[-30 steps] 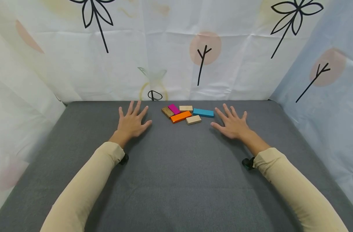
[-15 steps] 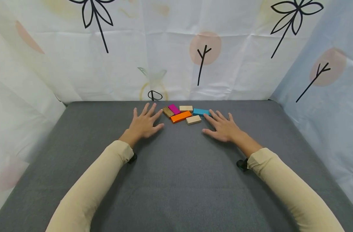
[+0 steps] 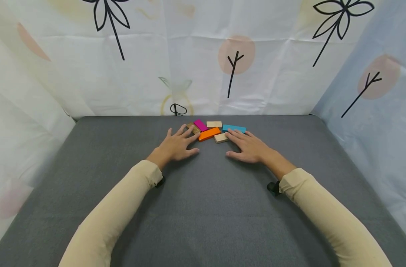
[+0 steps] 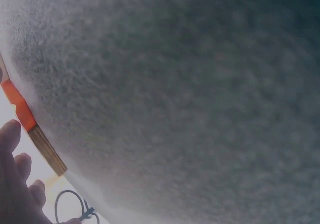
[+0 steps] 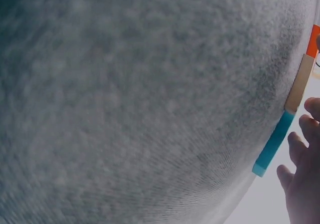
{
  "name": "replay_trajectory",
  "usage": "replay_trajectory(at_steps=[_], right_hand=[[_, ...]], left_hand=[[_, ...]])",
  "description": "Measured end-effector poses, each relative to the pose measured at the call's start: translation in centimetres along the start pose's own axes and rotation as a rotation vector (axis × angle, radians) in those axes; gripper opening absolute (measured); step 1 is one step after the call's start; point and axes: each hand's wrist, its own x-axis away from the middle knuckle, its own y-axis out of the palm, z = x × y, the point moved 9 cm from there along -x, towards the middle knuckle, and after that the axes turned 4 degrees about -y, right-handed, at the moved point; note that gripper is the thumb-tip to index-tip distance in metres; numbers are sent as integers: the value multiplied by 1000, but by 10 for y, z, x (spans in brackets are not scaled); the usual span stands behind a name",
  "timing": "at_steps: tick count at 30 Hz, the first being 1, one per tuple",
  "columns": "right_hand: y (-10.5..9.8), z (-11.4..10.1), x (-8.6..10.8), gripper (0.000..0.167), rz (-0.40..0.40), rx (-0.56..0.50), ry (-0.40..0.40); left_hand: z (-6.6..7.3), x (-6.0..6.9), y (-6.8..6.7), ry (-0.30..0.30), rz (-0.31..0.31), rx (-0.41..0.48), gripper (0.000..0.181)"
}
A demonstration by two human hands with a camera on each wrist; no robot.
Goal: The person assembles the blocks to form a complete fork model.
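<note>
Several flat wooden blocks lie in a loose group at the far middle of the table. My left hand [image 3: 177, 145], fingers spread, is at the group's left side, its fingertips over part of a brown block [image 3: 191, 126] and close to an orange block [image 3: 209, 134]. Beyond these lies a magenta block [image 3: 200, 125]. My right hand [image 3: 251, 147], also spread, covers parts of a blue block [image 3: 234, 128] and the nearer plain block [image 3: 221, 138]. Another plain block [image 3: 214, 124] lies behind. Neither hand grips a block; whether the fingertips touch any cannot be told.
A grey cloth [image 3: 203, 207] covers the table. White printed curtains [image 3: 203, 66] stand right behind the blocks and along both sides. Each wrist carries a small black device, such as the one [image 3: 274, 188] by the right cuff.
Both hands have moved inward toward the blocks, the left hand to the right and the right hand to the left. The blocks lie about where they were.
</note>
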Motion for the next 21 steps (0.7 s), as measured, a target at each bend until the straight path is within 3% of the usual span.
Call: replay_trajectory(at_steps=[12, 21], right_hand=[[4, -9, -4, 83, -23, -11, -51], [5, -10, -4, 83, -40, -21, -50]], left_hand=[[8, -4, 4, 36, -67, 2, 71], [14, -3, 7, 98, -56, -25, 70]])
